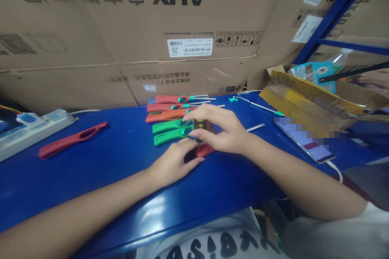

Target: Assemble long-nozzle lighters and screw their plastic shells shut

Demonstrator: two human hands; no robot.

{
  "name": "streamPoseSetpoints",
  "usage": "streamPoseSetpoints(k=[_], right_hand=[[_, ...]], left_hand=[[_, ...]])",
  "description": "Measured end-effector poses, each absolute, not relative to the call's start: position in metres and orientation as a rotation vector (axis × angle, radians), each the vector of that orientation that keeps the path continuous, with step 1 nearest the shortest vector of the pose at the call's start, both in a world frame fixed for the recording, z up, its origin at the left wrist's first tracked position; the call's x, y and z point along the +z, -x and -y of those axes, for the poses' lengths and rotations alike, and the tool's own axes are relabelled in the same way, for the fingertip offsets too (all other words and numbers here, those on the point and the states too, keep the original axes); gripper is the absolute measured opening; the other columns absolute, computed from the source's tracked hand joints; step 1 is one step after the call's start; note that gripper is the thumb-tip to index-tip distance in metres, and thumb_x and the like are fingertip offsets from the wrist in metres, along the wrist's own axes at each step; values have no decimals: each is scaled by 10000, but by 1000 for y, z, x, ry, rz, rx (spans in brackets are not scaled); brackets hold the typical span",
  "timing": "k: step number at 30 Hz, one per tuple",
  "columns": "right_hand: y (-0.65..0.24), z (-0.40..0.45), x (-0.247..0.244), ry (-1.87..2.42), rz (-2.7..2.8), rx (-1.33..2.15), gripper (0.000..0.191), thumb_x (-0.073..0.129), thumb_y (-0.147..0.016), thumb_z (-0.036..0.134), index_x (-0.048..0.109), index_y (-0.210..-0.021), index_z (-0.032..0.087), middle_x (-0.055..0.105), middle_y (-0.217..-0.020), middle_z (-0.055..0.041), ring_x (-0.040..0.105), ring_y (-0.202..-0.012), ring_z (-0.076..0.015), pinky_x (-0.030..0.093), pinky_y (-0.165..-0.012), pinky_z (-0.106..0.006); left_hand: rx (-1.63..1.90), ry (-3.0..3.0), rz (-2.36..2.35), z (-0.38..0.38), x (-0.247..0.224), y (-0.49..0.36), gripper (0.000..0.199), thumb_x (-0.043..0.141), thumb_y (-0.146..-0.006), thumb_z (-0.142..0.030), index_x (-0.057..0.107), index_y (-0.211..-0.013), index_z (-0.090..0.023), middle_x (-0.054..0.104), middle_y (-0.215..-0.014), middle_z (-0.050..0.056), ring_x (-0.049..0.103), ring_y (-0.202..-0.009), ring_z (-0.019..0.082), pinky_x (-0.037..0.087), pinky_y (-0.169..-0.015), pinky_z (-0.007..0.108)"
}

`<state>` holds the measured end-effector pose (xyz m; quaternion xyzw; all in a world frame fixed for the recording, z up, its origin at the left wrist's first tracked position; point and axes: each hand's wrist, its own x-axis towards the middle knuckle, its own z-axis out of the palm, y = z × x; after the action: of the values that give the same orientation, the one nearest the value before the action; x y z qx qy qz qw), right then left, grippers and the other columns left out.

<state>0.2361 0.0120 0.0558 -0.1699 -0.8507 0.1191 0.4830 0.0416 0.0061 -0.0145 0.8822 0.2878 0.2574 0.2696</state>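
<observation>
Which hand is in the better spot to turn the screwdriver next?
Probably the right hand: its fingers are already around the upright screwdriver, whose shaft points down at the red lighter. The left hand seems busy holding the lighter's end.

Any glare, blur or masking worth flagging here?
Head view: pale glare on the blue table near its front edge, blocky pixelation over part of the phone and yellow carton; same view: slight overall softness, the dark tool in the right hand lacking fine detail, though big letters on the cardboard box are legible.
</observation>
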Motion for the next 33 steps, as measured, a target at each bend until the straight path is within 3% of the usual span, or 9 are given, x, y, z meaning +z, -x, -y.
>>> streamPoseSetpoints(k=[3, 5, 11, 15, 18, 20, 25, 28, 33], right_hand=[[-241, -14, 59, 418, 2101, 558, 286, 442, -1029, 189, 600, -1266, 167, 706, -1140, -79, 678, -1017, -143, 564, -863, -288], [-244, -15, 60, 421, 2099, 642, 280, 463, -1017, 177, 609, -1256, 168, 706, -1098, -63, 682, -904, -116, 560, -743, -228], [-242, -15, 55, 511, 2081, 376, 235, 745, -875, 269, 667, -1088, 209, 713, -1019, -27, 616, -735, -108, 524, -642, -233], [-250, -17, 68, 583, 1848, 478, 214, 711, -903, 279, 650, -1099, 223, 662, -951, -16, 604, -645, -89, 506, -522, -203], [-272, -26, 83, 684, 1617, 286, 185, 699, -910, 302, 638, -1073, 239, 629, -922, -4, 530, -528, -67, 464, -452, -211], [-293, -35, 86, 800, 1560, 87, 174, 680, -919, 325, 632, -1067, 245, 629, -977, -16, 525, -534, -73, 465, -474, -235], [-336, -60, 65, 1193, 1762, -233, 112, 636, -911, 299, 629, -995, 226, 661, -869, -29, 588, -660, -161, 498, -618, -304], [-351, -69, 48, 1292, 1838, -325, 84, 588, -917, 279, 630, -932, 208, 676, -912, -78, 631, -800, -217, 513, -702, -338], [-366, -81, 31, 1371, 1941, -286, 121, 569, -908, 275, 651, -856, 202, 652, -911, -96, 635, -863, -241, 526, -795, -379]], left_hand=[[658, -2388, -802, -5, -12, -41, 305, 662, -929, -251, 649, -1232, -215, 731, -1115, 63, 686, -993, 233, 543, -900, 366], [650, -2392, -807, -5, -13, -41, 322, 663, -930, -264, 639, -1248, -214, 729, -1121, 65, 685, -998, 234, 541, -897, 366], [653, -2400, -804, -4, -15, -42, 267, 650, -925, -244, 642, -1188, -203, 721, -1154, 64, 676, -1050, 227, 536, -934, 352], [512, -2481, -886, -2, 2, -37, 469, 649, -875, -189, 566, -1336, -191, 691, -1232, 90, 656, -1106, 242, 528, -988, 373], [310, -2590, -1005, 0, 17, -30, 518, 647, -816, -143, 578, -1327, -184, 674, -1205, 108, 644, -1110, 276, 533, -974, 408], [210, -2632, -1052, 0, 24, -25, 419, 635, -849, -184, 619, -1268, -179, 665, -1147, 113, 649, -1065, 285, 547, -928, 414], [157, -2647, -997, -12, 37, -16, 199, 562, -944, -259, 688, -1073, -174, 648, -1022, 102, 651, -906, 244, 554, -795, 358], [220, -2654, -987, -30, 47, -3, 209, 571, -935, -275, 695, -1075, -182, 681, -1005, 95, 660, -894, 245, 539, -782, 352], [309, -2652, -1104, -66, 51, 25, 263, 560, -926, -365, 704, -1044, -179, 718, -1036, 108, 686, -895, 250, 534, -772, 348]])
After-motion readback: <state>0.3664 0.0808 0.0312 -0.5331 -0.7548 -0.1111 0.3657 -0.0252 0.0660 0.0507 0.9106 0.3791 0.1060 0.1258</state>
